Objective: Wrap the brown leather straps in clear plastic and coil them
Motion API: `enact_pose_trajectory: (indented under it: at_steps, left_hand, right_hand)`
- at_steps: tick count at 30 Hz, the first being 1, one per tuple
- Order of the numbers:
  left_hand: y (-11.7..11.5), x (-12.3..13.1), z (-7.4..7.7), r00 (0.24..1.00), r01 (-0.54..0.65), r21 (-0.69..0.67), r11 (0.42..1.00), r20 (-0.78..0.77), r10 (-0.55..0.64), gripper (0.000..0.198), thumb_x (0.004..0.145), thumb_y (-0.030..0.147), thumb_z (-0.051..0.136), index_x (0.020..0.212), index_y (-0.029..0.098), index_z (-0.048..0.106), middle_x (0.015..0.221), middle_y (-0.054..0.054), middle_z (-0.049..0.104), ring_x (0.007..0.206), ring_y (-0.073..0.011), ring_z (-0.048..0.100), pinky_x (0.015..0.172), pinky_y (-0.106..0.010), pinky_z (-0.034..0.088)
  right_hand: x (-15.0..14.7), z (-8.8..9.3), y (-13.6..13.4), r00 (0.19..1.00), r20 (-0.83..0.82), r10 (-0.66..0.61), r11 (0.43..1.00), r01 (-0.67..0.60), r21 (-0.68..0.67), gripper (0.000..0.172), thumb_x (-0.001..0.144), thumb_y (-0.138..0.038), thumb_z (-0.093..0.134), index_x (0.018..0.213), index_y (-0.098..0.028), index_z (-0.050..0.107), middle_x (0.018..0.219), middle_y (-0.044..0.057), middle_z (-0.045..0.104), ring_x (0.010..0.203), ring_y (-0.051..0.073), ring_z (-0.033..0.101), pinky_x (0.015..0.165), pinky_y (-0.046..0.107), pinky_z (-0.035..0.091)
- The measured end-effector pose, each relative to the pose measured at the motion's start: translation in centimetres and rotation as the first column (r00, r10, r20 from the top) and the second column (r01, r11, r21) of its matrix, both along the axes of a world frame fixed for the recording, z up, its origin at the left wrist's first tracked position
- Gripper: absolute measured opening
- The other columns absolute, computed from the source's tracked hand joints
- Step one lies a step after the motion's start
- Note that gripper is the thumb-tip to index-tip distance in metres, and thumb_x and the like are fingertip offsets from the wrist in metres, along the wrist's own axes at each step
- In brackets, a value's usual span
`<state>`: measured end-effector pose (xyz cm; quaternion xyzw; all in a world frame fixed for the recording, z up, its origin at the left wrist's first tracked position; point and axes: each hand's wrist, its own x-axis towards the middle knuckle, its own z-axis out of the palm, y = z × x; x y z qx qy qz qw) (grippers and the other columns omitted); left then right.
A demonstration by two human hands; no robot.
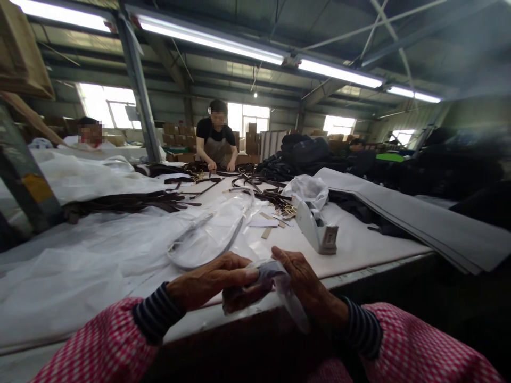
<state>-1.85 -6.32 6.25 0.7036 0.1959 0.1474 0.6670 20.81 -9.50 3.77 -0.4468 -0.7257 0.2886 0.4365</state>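
Close to the table's front edge, my left hand [213, 279] grips a small dark bundle in clear plastic [245, 298], thumb along its top. From the other side my right hand [305, 287] is closed on the same bundle, and a loose flap of plastic hangs below it. What lies inside looks dark brown, but its kind is blurred. Just beyond the hands, a pale strap in clear plastic [199, 260] curves across the table. A grey tape dispenser [317, 229] stands to the right.
Clear plastic sheets [99, 250] cover the left side. Dark brown straps [136, 203] lie beyond, some with gold-coloured clasps [288, 211]. Grey-white sheets [399, 213] overhang the right edge, near black bags [307, 150]. A co-worker [215, 138] handles straps across the table.
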Motion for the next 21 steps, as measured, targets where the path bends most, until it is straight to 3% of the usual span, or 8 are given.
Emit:
enact_pose_trajectory:
  at_steps: [4, 7, 9, 12, 16, 18, 21]
  left_hand:
    - [0.0, 0.5, -0.6, 0.991, -0.045, -0.075, 0.996, 0.124, 0.054, 0.05, 0.097, 0.054, 0.053, 0.092, 0.008, 0.07, 0.064, -0.002, 0.055, 0.049, -0.0082, 0.044, 0.046, -0.019, 0.034]
    - [0.2, 0.1, -0.6, 0.977, -0.136, -0.059, 0.989, 0.155, 0.143, 0.046, 0.095, 0.051, 0.059, 0.087, 0.008, 0.071, 0.063, -0.001, 0.054, 0.049, -0.007, 0.043, 0.046, -0.017, 0.032]
    - [0.3, -0.3, -0.4, 0.97, -0.185, -0.068, 0.98, 0.151, 0.193, 0.043, 0.093, 0.05, 0.063, 0.083, 0.008, 0.071, 0.063, -0.001, 0.055, 0.05, -0.0068, 0.043, 0.046, -0.017, 0.031]
    - [0.1, -0.3, -0.2, 0.958, -0.209, -0.133, 0.969, 0.17, 0.23, 0.043, 0.087, 0.049, 0.068, 0.082, 0.007, 0.072, 0.06, -0.002, 0.055, 0.047, -0.0071, 0.042, 0.044, -0.019, 0.028]
    - [-0.5, 0.7, -0.1, 0.925, -0.223, -0.185, 0.957, 0.269, 0.267, 0.036, 0.085, 0.043, 0.069, 0.077, 0.008, 0.072, 0.058, -0.003, 0.056, 0.047, -0.0081, 0.043, 0.045, -0.02, 0.029]
    - [-0.7, 1.3, -0.3, 0.907, -0.239, -0.201, 0.95, 0.305, 0.292, 0.034, 0.084, 0.042, 0.069, 0.073, 0.01, 0.072, 0.059, -0.003, 0.058, 0.048, -0.009, 0.045, 0.046, -0.02, 0.03]
    - [-0.7, 2.3, -0.5, 0.855, -0.33, -0.213, 0.92, 0.346, 0.387, 0.035, 0.084, 0.046, 0.068, 0.071, 0.014, 0.072, 0.059, -0.003, 0.059, 0.048, -0.0107, 0.047, 0.046, -0.022, 0.034]
  right_hand:
    - [-1.3, 0.6, -0.9, 0.951, -0.297, -0.085, 0.992, 0.053, -0.116, 0.064, 0.1, -0.071, 0.037, 0.068, -0.018, 0.054, 0.062, 0.002, 0.055, 0.056, 0.015, 0.047, 0.054, 0.027, 0.039]
    - [-1.2, 1.4, -0.9, 0.935, -0.354, -0.018, 0.983, -0.048, -0.178, 0.071, 0.099, -0.074, 0.032, 0.069, -0.015, 0.059, 0.056, 0.003, 0.058, 0.049, 0.013, 0.048, 0.049, 0.025, 0.036]
    - [-0.7, 1.6, -0.6, 0.937, -0.348, 0.007, 0.977, -0.081, -0.198, 0.07, 0.098, -0.074, 0.037, 0.067, -0.015, 0.058, 0.05, -0.001, 0.049, 0.043, 0.01, 0.04, 0.045, 0.024, 0.029]
    - [-0.1, 1.1, 0.0, 0.975, -0.222, 0.023, 0.995, -0.043, -0.086, 0.065, 0.098, -0.07, 0.045, 0.066, -0.015, 0.06, 0.05, -0.004, 0.039, 0.045, 0.009, 0.032, 0.044, 0.025, 0.022]
    - [-0.3, -0.4, 0.2, 0.996, -0.063, 0.056, 0.992, -0.048, 0.119, 0.066, 0.104, -0.064, 0.031, 0.064, -0.02, 0.06, 0.054, -0.001, 0.043, 0.051, 0.014, 0.04, 0.053, 0.029, 0.033]
    - [-0.8, -1.0, 0.1, 0.995, -0.075, 0.059, 0.989, -0.048, 0.137, 0.068, 0.105, -0.065, 0.023, 0.064, -0.022, 0.055, 0.055, 0.0, 0.043, 0.052, 0.015, 0.041, 0.055, 0.031, 0.035]
    - [-1.5, -1.4, -0.1, 0.972, -0.221, 0.079, 0.992, -0.055, 0.113, 0.067, 0.105, -0.067, 0.019, 0.072, -0.02, 0.055, 0.058, -0.002, 0.039, 0.052, 0.014, 0.035, 0.052, 0.03, 0.031]
